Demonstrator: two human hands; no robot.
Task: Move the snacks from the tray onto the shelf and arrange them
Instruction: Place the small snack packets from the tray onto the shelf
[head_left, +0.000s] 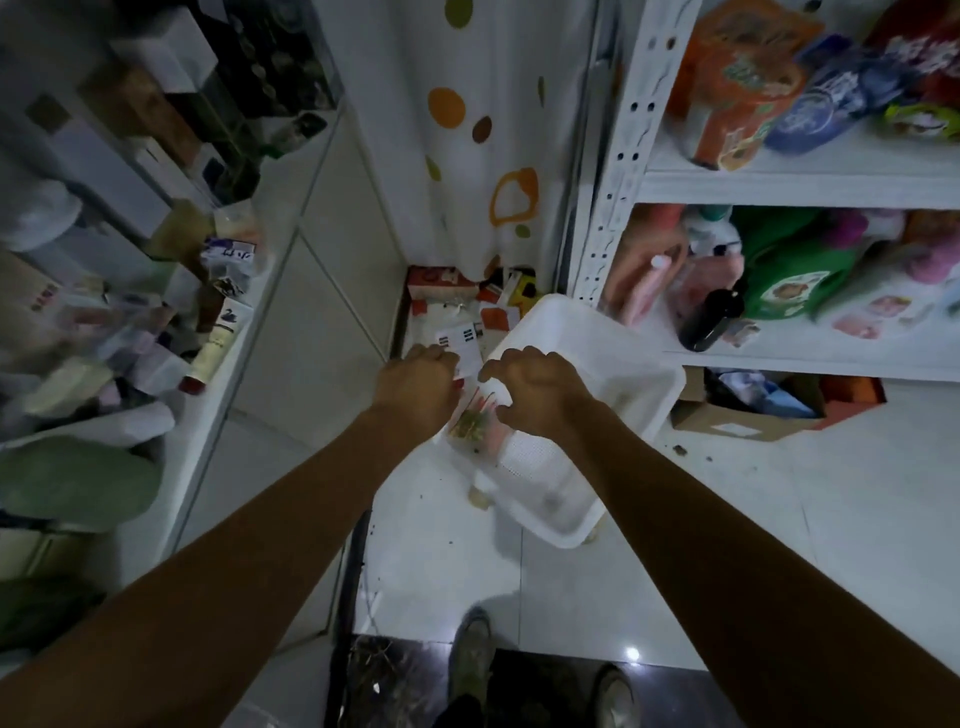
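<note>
A white plastic tray stands on the floor in front of the white shelf unit. In its left end lies a clear snack packet with red and yellow-green contents. My left hand hovers at the packet's upper left edge with its fingers curled under and hidden, so I cannot tell whether it grips anything. My right hand hangs just above the packet's right side, with its fingers loosely curled downward and nothing held in them. The rest of the tray looks bare.
Snack bags fill the upper shelf, and more bags and a dark bottle fill the one below. A cardboard box sits under the shelf. Boxes lie by a spotted curtain. A cluttered counter stands left.
</note>
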